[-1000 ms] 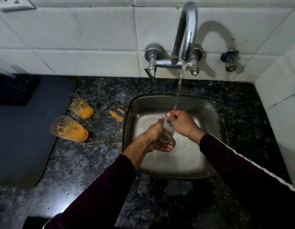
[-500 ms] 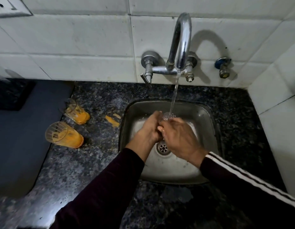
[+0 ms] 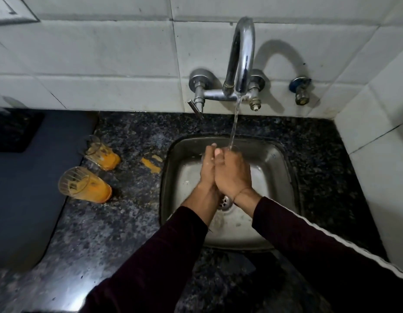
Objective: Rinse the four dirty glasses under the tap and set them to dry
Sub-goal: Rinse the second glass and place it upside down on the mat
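Over the steel sink my left hand and my right hand are pressed together, both wrapped round a clear glass. Only a sliver of its rim shows above my right fingers. Water from the chrome tap falls onto that rim. Two dirty glasses lie on their sides on the dark granite counter, left of the sink: one further back and one nearer, both coated with orange residue.
An orange smear marks the counter beside the sink's left rim. A grey mat covers the counter at the far left. A small blue-capped valve sticks out of the tiled wall right of the tap.
My hands have raised the glass from near the drain up toward the spout and closed round it, hiding most of it. The two glasses on the counter have not moved.
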